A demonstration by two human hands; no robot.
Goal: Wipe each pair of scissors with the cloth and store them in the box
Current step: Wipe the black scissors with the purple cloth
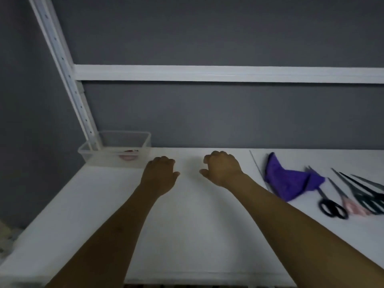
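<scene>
My left hand (160, 175) and my right hand (223, 168) hover over the middle of the white table (193, 225), side by side, backs up, fingers loosely curled, holding nothing. A crumpled purple cloth (288, 181) lies to the right of my right hand. Beyond it several pairs of scissors lie in a row: a black-handled pair (332, 207), a pink-handled pair (351, 206) and dark-handled ones (372, 198) at the frame's right edge. A clear plastic box (116, 156) stands at the back left; something pink and dark shows inside it.
A white perforated shelf upright (68, 80) rises behind the box, with a white horizontal rail (228, 73) across the grey wall. A seam (257, 167) splits the tabletop just left of the cloth. The table's left edge drops off near the box.
</scene>
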